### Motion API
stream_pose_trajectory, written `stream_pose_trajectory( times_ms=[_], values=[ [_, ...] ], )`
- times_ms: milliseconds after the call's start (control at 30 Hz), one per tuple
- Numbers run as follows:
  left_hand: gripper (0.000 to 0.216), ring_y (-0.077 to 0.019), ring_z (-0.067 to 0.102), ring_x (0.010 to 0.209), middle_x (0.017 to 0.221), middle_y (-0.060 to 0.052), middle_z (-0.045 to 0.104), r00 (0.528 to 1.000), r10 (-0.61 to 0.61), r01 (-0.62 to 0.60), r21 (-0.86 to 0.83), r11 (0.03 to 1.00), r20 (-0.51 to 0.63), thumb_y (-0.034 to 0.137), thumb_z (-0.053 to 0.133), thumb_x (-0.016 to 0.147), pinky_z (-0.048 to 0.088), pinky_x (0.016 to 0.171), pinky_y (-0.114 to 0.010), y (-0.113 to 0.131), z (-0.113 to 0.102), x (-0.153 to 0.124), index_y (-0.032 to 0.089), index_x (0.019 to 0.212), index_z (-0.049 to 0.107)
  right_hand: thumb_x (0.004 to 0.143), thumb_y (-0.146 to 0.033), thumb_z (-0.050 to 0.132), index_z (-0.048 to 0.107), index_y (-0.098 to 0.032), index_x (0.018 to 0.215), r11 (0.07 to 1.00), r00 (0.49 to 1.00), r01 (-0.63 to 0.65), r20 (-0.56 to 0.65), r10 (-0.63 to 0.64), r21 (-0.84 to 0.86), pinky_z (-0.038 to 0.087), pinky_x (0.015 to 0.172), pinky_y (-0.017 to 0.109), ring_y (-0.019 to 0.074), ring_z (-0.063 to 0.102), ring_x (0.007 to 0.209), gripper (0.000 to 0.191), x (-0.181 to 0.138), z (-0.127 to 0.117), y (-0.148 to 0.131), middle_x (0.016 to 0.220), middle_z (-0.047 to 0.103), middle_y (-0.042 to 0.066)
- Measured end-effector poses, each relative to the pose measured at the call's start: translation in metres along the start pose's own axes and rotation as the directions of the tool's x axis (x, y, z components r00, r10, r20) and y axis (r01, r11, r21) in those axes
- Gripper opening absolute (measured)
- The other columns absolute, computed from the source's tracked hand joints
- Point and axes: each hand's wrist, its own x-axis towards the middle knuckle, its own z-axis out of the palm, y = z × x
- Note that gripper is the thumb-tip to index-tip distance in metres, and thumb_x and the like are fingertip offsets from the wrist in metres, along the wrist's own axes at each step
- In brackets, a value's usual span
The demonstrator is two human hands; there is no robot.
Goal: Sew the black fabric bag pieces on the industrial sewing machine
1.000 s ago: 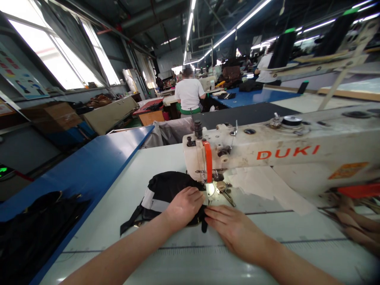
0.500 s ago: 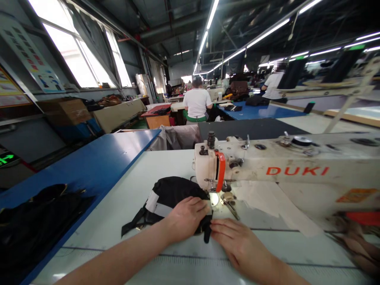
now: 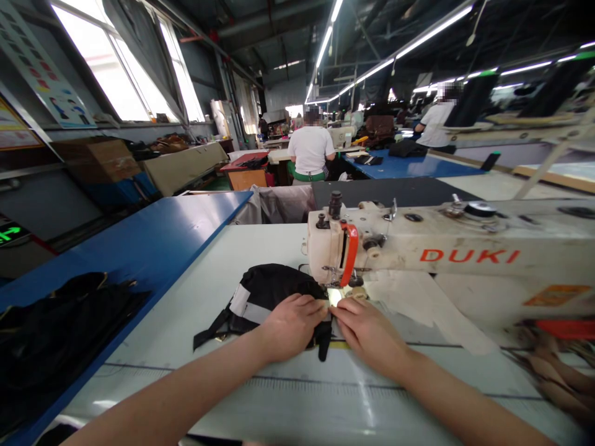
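Black fabric (image 3: 274,280), left fingers (image 3: 305,303) atop, sewing machine (image 3: 395,244) beside

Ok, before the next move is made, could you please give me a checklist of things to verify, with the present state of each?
1. Left hand rests on the workpiece: ok.
2. Right hand grips the workpiece: cannot tell; its fingertips are beside the left hand's, at the edge.
3. Fingers are well away from the machine head: not ok; both hands' fingertips are close in front of it.
4. Needle is raised: cannot tell; it is not clearly visible.
5. Loose strap is away from the machine head: ok, it lies to the left.
6. Dark pile is apart from the workpiece: ok.
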Motion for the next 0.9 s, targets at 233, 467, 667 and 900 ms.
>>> stream_pose_trajectory(
  times_ms=[233,467,667,900],
  values=[
    [0.041,-0.0207,0.047,0.117,0.13,-0.005,0.053,0.999,-0.046,0.045,-0.078,0.996,-0.014,0.015,0.043,0.088,0.038,0.102,-0.036,-0.002,0.003,-0.003,0.017,0.129,0.046,0.089,-0.013,0.044,0.062,-0.015,0.103,0.99,0.996,0.048,0.075,-0.038,-0.136,0.042,0.077,0.037,0.0219,0.051,0.085,0.022,0.004,0.003,0.002,0.087,0.057,0.007],
    [0.042,-0.0203,0.046,0.118,0.131,-0.005,0.053,0.999,-0.042,0.04,-0.089,0.995,-0.022,0.015,0.043,0.088,0.038,0.103,-0.036,-0.009,0.007,0.0,0.017,0.13,0.047,0.089,-0.014,0.044,0.062,-0.016,0.103,0.984,0.999,0.024,0.05,-0.015,-0.179,0.038,0.071,0.034,0.0202,0.05,0.078,0.022,0.008,0.001,0.003,0.088,0.058,0.007],
    [0.042,-0.0214,0.046,0.119,0.132,-0.006,0.053,0.999,-0.041,0.04,-0.08,0.996,-0.014,0.015,0.042,0.088,0.037,0.104,-0.037,-0.011,0.009,0.001,0.015,0.13,0.048,0.089,-0.014,0.045,0.061,-0.016,0.107,0.983,0.999,0.011,0.039,-0.004,-0.184,0.036,0.071,0.034,0.0191,0.049,0.075,0.024,0.007,0.002,0.003,0.089,0.059,0.006],
    [0.041,-0.0205,0.046,0.118,0.131,-0.006,0.054,0.998,-0.049,0.047,-0.091,0.995,-0.026,0.014,0.044,0.087,0.038,0.104,-0.036,-0.01,0.007,0.002,0.016,0.128,0.049,0.086,-0.011,0.048,0.061,-0.016,0.103,0.986,0.997,0.023,0.077,-0.01,-0.165,0.036,0.071,0.034,0.0205,0.05,0.08,0.022,0.004,0.002,0.003,0.09,0.058,0.006]
  ],
)
